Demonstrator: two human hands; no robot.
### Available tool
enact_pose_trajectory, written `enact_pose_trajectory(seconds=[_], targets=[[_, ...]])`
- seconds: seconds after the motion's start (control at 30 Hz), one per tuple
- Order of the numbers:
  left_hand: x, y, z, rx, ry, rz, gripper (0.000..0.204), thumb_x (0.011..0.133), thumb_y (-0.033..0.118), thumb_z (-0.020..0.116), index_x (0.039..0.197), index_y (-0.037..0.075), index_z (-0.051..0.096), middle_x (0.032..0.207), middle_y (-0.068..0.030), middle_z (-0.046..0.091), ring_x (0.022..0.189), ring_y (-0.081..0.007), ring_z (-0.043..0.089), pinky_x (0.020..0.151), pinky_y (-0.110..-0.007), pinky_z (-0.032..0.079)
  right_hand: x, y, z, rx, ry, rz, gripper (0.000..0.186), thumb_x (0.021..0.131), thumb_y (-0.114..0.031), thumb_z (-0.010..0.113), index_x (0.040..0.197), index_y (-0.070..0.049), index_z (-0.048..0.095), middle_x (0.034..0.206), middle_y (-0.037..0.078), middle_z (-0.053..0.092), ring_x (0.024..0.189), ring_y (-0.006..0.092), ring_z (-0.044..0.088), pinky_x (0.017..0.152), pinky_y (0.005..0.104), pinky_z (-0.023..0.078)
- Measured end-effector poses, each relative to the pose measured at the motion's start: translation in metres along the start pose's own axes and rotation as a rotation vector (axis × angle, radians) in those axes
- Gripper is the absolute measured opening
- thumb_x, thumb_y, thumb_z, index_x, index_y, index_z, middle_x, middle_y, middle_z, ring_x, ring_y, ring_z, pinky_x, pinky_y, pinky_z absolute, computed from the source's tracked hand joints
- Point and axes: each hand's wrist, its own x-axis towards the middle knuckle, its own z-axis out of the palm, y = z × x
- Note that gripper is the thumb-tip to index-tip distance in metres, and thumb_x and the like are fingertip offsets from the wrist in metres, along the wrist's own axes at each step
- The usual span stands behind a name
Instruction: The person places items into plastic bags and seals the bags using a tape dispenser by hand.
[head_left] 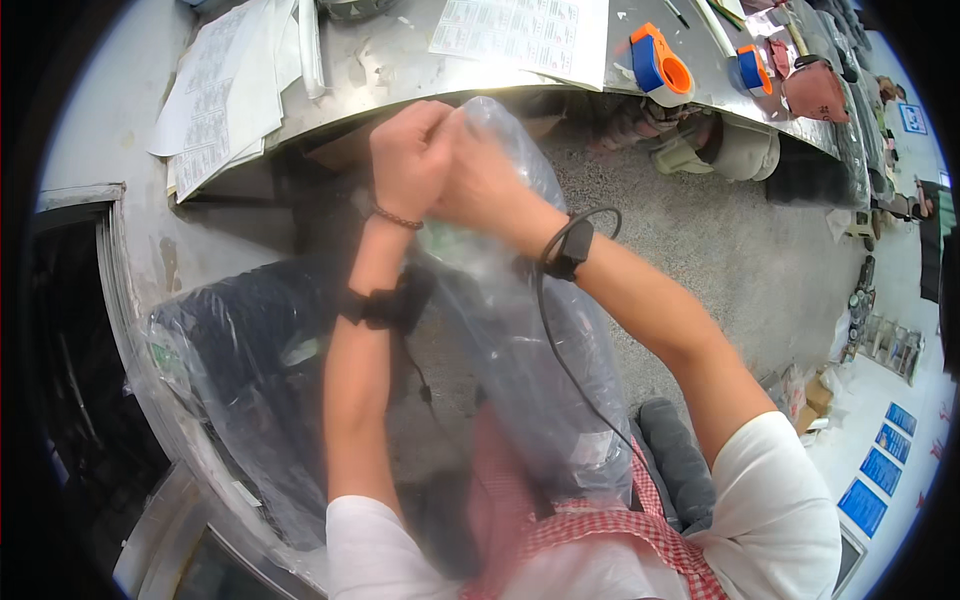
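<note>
A long clear plastic bag (pixel 530 340) with grey-looking contents hangs in front of me, down to my lap. At its upper end my two hands are pressed together. My left hand (pixel 408 160) is closed in a fist against the plastic. Blurred by motion, my right hand (pixel 485 180) is closed round the bag's gathered top, its fingertips hidden behind the left. Some of the plastic stands out beyond my right hand. To the left of my left forearm lies a dark bundle (pixel 270 320) in another clear plastic bag.
Ahead is a metal table (pixel 400 55) bearing printed sheets (pixel 520 35), an orange and blue tape dispenser (pixel 658 62) and a smaller one (pixel 752 70). More papers (pixel 225 95) overhang its left edge. A black cable (pixel 560 345) runs from my right wrist across the bag.
</note>
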Motion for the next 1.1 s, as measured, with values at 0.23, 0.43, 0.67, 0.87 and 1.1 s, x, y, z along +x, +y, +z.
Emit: enact_pose_trajectory(seconds=[0.23, 0.43, 0.67, 0.87, 1.1], targets=[[-0.007, 0.002, 0.018, -0.063, -0.097, 0.026, 0.010, 0.086, 0.005, 0.066, 0.081, -0.004, 0.064, 0.065, -0.0054, 0.057, 0.058, -0.0097, 0.050, 0.055, -0.024, 0.040, 0.031, 0.071, -0.003, 0.265, -1.186, 0.506, 0.042, 0.078, -0.042, 0.065, 0.099, -0.005, 0.069, 0.095, 0.016, 0.069, 0.088, 0.0271, 0.065, 0.079, 0.0360, 0.050], [0.000, -0.015, 0.012, -0.126, -0.041, -0.071, 0.014, 0.088, 0.009, 0.065, 0.082, -0.004, 0.065, 0.067, 0.0003, 0.060, 0.061, -0.0039, 0.048, 0.055, -0.021, 0.039, 0.047, 0.033, -0.022, 0.180, -1.127, 0.466, 0.046, 0.081, -0.047, 0.063, 0.091, -0.003, 0.070, 0.086, 0.016, 0.069, 0.082, 0.0262, 0.067, 0.075, 0.0386, 0.051], [0.007, 0.001, 0.012, -0.184, -0.020, -0.215, 0.015, 0.084, 0.013, 0.068, 0.083, -0.002, 0.068, 0.065, -0.0080, 0.063, 0.059, -0.0093, 0.056, 0.058, -0.025, 0.046, -0.016, 0.041, 0.007, -0.347, -0.543, -0.178, 0.058, 0.080, -0.065, 0.054, 0.074, -0.011, 0.074, 0.117, 0.005, 0.062, 0.121, 0.0243, 0.045, 0.101, 0.0409, 0.036], [-0.009, -0.015, 0.016, -0.013, 0.116, 0.315, 0.010, 0.082, 0.008, 0.066, 0.083, -0.003, 0.066, 0.074, -0.0135, 0.064, 0.062, -0.0202, 0.061, 0.060, -0.028, 0.048, 0.023, 0.017, -0.028, 0.417, -0.460, 0.055, 0.030, 0.081, -0.034, 0.064, 0.101, -0.012, 0.068, 0.091, 0.011, 0.068, 0.081, 0.0233, 0.065, 0.075, 0.0363, 0.052], [-0.009, -0.003, 0.015, -0.145, -0.138, -0.055, 0.012, 0.087, 0.007, 0.067, 0.082, -0.003, 0.065, 0.068, 0.0018, 0.058, 0.063, -0.0038, 0.048, 0.057, -0.020, 0.039, 0.035, 0.070, -0.004, -0.015, -1.311, 0.466, 0.068, 0.074, -0.058, 0.066, 0.120, -0.008, 0.062, 0.113, 0.016, 0.066, 0.104, 0.0308, 0.060, 0.092, 0.0373, 0.047]])
